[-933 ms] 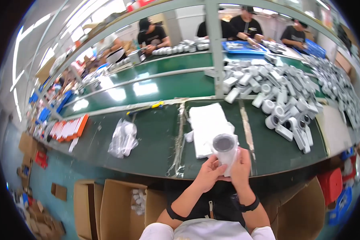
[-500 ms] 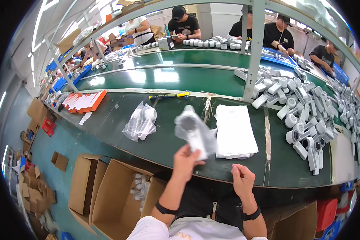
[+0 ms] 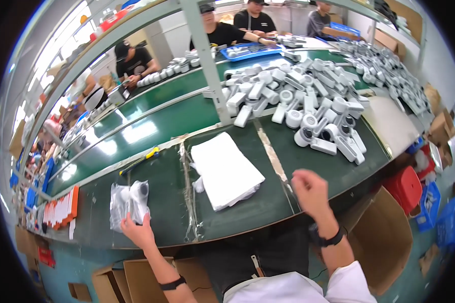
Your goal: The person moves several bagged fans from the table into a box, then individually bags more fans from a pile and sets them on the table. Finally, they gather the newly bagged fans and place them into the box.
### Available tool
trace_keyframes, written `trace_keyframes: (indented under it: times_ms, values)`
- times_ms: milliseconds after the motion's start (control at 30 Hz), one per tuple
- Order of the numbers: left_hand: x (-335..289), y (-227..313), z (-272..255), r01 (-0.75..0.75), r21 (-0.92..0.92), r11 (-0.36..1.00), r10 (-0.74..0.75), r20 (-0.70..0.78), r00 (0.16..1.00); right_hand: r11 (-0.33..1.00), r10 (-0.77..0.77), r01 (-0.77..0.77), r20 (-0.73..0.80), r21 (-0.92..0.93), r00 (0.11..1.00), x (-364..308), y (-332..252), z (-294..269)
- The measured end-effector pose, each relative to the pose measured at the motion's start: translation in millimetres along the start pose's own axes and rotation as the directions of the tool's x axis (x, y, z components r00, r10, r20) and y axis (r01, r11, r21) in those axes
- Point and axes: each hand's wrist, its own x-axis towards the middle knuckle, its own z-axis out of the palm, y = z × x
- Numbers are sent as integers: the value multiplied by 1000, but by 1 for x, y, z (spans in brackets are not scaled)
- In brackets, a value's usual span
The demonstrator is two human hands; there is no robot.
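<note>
My left hand (image 3: 138, 233) is at the lower end of a bagged white-grey device (image 3: 140, 194) with a round head and a straight handle. Its thumb and fingers close around that end, and the device lies on the dark green bench. Against its left side rests another clear plastic bag (image 3: 119, 202), its contents hard to make out. My right hand (image 3: 311, 194) hovers over the bench's front part, fingers curled and slightly blurred, nothing visible in them. Between the hands lies a stack of white bags or sheets (image 3: 226, 171). Beyond my right hand a large heap of unbagged devices (image 3: 308, 96) spreads out.
A yellow-and-black hand tool (image 3: 141, 160) lies by the bench's back rail. Orange trays with white pieces (image 3: 60, 209) stand far left. A metal post (image 3: 207, 65) rises behind the stack. Open cardboard boxes (image 3: 381, 237) stand below the front edge. Several people work across the green conveyor (image 3: 172, 113).
My left hand has carried the bagged device left and down beside the other bag. My right hand has moved right, toward the heap. The whole view has swung to the right.
</note>
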Motion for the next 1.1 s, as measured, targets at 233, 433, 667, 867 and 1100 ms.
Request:
trace_keyframes:
  times_ms: [233, 433, 667, 867, 1100]
  values:
    - [-47, 174, -22, -366, -611, 702, 589, 209, 780, 639, -28, 37, 25, -769, 999, 85, 103, -71]
    - [-85, 222, 24, -577, -590, 565, 798, 213, 563, 427, 279, 1, 132, -904, 951, 99, 96, -60]
    - [-86, 224, 36, -566, -592, 574, 803, 268, 533, 644, 326, -10, 262, -765, 909, 87, 107, -67]
    - [-85, 227, 33, -345, -720, 602, 690, 251, 679, 832, 436, -512, 318, 216, 842, 55, 49, -47]
    - [-83, 235, 21, -250, -809, 533, 665, 218, 714, 721, 215, -562, 640, 405, 738, -12, -8, -22]
